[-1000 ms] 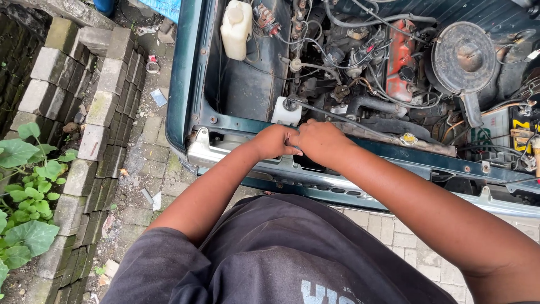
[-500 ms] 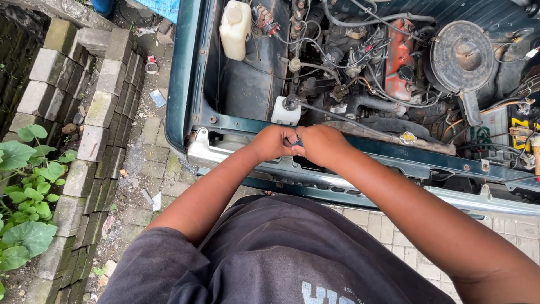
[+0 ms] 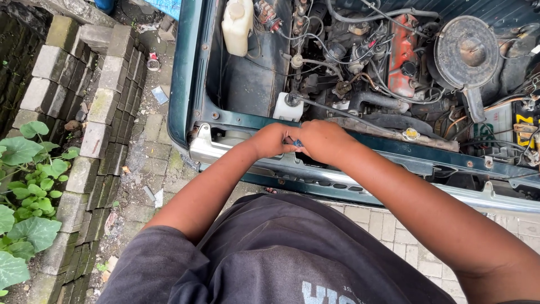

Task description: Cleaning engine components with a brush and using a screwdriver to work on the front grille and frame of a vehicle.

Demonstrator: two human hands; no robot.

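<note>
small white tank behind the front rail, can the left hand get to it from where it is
Probably yes. The small white tank sits just beyond the left hand, across the green front rail, with nothing visible between them; only a hose runs beside it.

A yellow-and-black label sits on the battery at far right.

Hands: 2, left hand and right hand, closed together on small blue-tipped item.
White plastic reservoirs: 2, tall jug and small tank.
Round air cleaner: 1.
Red valve cover: 1.
Battery: 1.
Radiator cap: 1.
Open engine bay: 1.
</note>
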